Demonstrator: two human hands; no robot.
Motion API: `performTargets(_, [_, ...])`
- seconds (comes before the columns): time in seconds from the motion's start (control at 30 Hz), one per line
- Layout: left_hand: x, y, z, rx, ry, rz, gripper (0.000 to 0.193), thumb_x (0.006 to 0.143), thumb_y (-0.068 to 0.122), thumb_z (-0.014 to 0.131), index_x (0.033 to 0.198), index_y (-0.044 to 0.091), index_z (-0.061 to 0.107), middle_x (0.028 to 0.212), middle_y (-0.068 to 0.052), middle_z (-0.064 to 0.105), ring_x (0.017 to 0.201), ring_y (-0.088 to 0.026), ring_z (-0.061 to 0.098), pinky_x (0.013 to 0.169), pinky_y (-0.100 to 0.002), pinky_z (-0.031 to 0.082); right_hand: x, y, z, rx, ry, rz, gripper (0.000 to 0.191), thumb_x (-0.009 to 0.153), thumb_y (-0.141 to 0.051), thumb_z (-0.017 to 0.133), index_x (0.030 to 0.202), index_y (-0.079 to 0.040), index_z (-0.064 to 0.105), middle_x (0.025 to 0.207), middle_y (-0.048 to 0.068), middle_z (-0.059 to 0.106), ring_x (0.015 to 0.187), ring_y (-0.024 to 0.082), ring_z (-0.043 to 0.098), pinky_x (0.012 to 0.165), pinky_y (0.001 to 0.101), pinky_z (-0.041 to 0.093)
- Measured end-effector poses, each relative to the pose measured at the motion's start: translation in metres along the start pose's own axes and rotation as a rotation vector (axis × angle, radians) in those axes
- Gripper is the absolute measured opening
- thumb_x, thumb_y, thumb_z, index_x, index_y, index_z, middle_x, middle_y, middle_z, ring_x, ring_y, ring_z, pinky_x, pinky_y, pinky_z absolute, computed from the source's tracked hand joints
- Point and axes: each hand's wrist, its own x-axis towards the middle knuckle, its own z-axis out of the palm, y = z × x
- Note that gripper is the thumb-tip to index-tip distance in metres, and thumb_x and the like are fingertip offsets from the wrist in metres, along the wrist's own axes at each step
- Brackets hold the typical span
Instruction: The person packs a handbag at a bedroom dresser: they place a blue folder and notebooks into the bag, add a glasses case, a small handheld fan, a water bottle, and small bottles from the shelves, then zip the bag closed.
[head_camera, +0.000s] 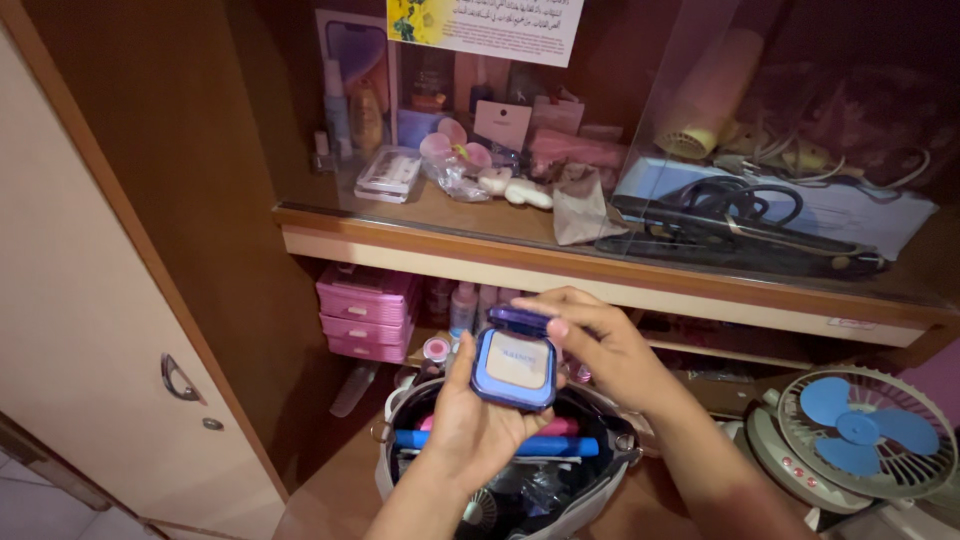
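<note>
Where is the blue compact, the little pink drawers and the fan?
blue compact (514, 368), head view, middle of its pale lid panel.
pink drawers (366, 318), head view, front of the middle drawer.
fan (862, 428), head view, hub of the blue blades.

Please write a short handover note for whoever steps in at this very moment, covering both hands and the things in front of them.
Left hand: holds the blue compact case from below, over the open pouch.
Right hand: fingertips on the compact's raised lid at its top edge.
Done: compact is out of the pouch, lid open.
Left: compact is not yet put down; the pouch still holds a blue tube and other items.
Nearby: pink drawer unit on the lower shelf, small blue fan at right.
</note>
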Motion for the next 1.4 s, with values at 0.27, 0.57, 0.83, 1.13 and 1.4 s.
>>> performTargets(0.27, [0.006,-0.004,-0.002,0.003,0.133,0.023,0.058,0.097,0.066,0.034,0.143,0.037,0.052,0.127,-0.004,0.064,0.103,-0.023,0.064,0.077,-0.042,0.053,-0.011,-0.007,-0.003,-0.218,-0.088,-0.212,0.045,0.096,-0.026,0.068,0.133,-0.001,0.070,0.132,0.013,0.062,0.126,0.025,0.060,0.109,0.0363,0.045])
performTargets(0.57, [0.004,-0.001,-0.002,-0.006,0.161,0.021,0.062,0.096,0.069,0.033,0.145,0.037,0.049,0.128,-0.005,0.063,0.106,-0.022,0.063,0.081,-0.042,0.053,-0.014,0.001,0.002,-0.270,-0.091,-0.227,0.047,0.087,-0.019,0.078,0.131,-0.004,0.072,0.133,0.013,0.062,0.127,0.026,0.060,0.110,0.0380,0.045])
performTargets(0.83, [0.001,0.004,0.005,-0.021,0.141,0.052,0.066,0.095,0.068,0.031,0.150,0.033,0.041,0.136,-0.013,0.063,0.115,-0.028,0.066,0.084,-0.043,0.055,-0.019,0.001,0.012,-0.407,-0.090,-0.253,0.053,0.079,-0.016,0.081,0.131,-0.010,0.072,0.138,0.013,0.059,0.129,0.028,0.059,0.110,0.0400,0.046])
performTargets(1.13, [0.006,-0.001,-0.011,0.065,0.201,0.065,0.062,0.098,0.068,0.033,0.151,0.036,0.044,0.135,-0.008,0.058,0.107,-0.024,0.061,0.081,-0.042,0.056,-0.017,0.001,0.009,-0.289,-0.128,-0.223,0.043,0.087,-0.013,0.079,0.129,-0.009,0.075,0.138,0.013,0.061,0.132,0.026,0.059,0.111,0.0395,0.047])
performTargets(1.4, [0.023,-0.007,-0.025,0.617,0.284,0.122,0.068,0.097,0.064,0.035,0.158,0.037,0.023,0.146,-0.006,0.050,0.121,-0.023,0.062,0.094,-0.048,0.057,-0.004,0.038,-0.013,0.185,-0.142,0.371,0.062,0.079,-0.006,0.080,0.138,-0.003,0.062,0.120,0.009,0.073,0.104,0.015,0.070,0.093,0.0313,0.057])
